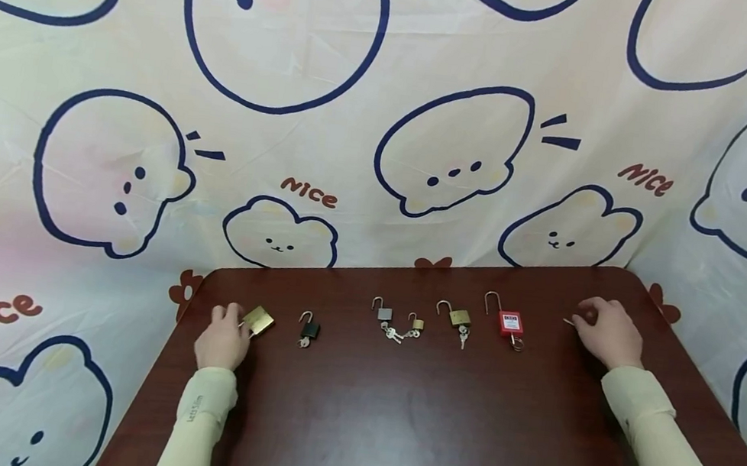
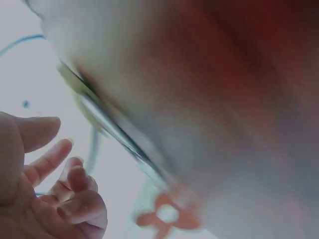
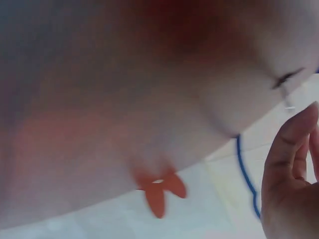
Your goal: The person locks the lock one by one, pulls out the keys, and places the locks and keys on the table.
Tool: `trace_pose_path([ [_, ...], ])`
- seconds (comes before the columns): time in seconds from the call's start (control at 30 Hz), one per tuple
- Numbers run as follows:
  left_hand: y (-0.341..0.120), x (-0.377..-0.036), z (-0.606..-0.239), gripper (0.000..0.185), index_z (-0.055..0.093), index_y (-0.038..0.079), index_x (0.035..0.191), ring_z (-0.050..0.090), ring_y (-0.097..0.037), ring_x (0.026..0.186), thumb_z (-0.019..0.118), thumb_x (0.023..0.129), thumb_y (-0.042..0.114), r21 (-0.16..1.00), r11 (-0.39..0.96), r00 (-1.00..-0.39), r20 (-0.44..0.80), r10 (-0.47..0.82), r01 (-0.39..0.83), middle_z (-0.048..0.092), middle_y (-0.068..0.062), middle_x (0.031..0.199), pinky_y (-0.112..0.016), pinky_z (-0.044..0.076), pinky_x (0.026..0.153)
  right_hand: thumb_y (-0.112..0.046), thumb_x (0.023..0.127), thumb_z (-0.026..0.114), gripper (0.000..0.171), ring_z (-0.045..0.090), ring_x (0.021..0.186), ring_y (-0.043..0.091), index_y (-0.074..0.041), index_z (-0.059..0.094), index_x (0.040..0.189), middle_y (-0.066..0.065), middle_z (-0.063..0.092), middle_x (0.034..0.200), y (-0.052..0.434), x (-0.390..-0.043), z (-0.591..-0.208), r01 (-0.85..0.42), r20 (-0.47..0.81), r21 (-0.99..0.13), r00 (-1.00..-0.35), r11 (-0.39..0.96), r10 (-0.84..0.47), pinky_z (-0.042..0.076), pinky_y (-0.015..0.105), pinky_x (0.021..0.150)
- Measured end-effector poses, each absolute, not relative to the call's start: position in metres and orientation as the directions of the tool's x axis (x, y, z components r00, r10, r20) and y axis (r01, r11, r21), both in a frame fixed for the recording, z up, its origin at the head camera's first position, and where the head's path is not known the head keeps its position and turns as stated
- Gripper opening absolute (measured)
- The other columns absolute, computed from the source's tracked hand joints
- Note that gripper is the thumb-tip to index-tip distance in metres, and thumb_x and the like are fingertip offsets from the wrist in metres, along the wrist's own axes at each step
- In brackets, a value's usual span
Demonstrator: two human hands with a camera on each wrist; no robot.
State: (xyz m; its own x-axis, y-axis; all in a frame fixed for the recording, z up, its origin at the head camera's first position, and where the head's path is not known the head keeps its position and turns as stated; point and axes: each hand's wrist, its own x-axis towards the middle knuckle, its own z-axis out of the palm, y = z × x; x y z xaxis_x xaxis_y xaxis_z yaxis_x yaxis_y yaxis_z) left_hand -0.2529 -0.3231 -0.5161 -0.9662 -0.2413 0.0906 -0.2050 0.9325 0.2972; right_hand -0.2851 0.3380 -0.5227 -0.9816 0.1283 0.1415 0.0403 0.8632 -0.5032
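1. Padlocks (image 1: 460, 318) lay near the far edge of the worktop (image 1: 419, 438), probably spaced for easy reach.
2. Left hand (image 1: 223, 337), loose-fingered, was beside the leftmost lock (image 1: 260, 321).
3. Right hand (image 1: 611, 335) was near the far-right corner, its grip unclear.

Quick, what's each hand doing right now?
Left hand: open, holding nothing, beside the gold padlock.
Right hand: fingertips at a small thin item; cannot tell whether it's pinched.
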Motion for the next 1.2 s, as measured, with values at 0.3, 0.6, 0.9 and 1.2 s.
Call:
trace_pose_path([
  [0.3, -0.255, -0.265, -0.519, 0.041, 0.057, 0.004, 0.121, 0.067, -0.040, 0.096, 0.066, 0.100, 0.038, 0.317, 0.948, -0.997, 0.065, -0.041, -0.019, 0.064, -0.020, 0.112, -0.056, 0.054, 0.083, -0.021, 0.100, 0.065, 0.031, 0.061, 0.100, 0.040, -0.001, 0.065, 0.123, 0.025, 0.060, 0.116, 0.280, -0.282, -0.502, -0.045, 0.152, -0.523, -0.988, 0.851, 0.041, 0.051, 0.062, 0.084],
  [0.6, -0.224, -0.269, -0.526, 0.054, 0.055, -0.004, 0.131, 0.068, -0.042, 0.098, 0.075, 0.095, 0.031, 0.244, 0.970, -1.000, 0.011, -0.029, -0.025, 0.063, -0.026, 0.116, -0.053, 0.057, 0.088, -0.021, 0.098, 0.069, 0.022, 0.062, 0.083, 0.025, -0.007, 0.073, 0.115, 0.012, 0.067, 0.101, 0.224, -0.268, -0.502, -0.201, 0.188, -0.514, -0.975, 0.834, -0.120, 0.051, 0.045, 0.070],
  [0.9, -0.207, -0.272, -0.525, 0.055, 0.052, -0.011, 0.131, 0.067, -0.045, 0.097, 0.071, 0.095, 0.027, 0.289, 0.956, -0.999, -0.030, -0.035, -0.042, 0.061, -0.029, 0.117, -0.054, 0.058, 0.087, -0.019, 0.097, 0.073, 0.017, 0.060, 0.081, 0.019, -0.011, 0.074, 0.112, 0.004, 0.068, 0.096, 0.194, -0.262, -0.503, -0.276, 0.221, -0.535, -0.958, 0.799, -0.183, 0.051, 0.040, 0.070],
  [1.2, -0.186, -0.261, -0.518, 0.035, 0.060, -0.003, 0.112, 0.070, -0.031, 0.082, 0.067, 0.096, 0.027, 0.644, 0.763, -0.997, -0.072, -0.018, -0.060, 0.068, -0.018, 0.097, -0.046, 0.058, 0.076, -0.017, 0.095, 0.075, 0.018, 0.060, 0.078, 0.014, -0.009, 0.074, 0.112, 0.000, 0.068, 0.092, 0.175, -0.259, -0.506, -0.311, 0.226, -0.576, -0.949, 0.756, -0.219, 0.050, 0.036, 0.070],
])
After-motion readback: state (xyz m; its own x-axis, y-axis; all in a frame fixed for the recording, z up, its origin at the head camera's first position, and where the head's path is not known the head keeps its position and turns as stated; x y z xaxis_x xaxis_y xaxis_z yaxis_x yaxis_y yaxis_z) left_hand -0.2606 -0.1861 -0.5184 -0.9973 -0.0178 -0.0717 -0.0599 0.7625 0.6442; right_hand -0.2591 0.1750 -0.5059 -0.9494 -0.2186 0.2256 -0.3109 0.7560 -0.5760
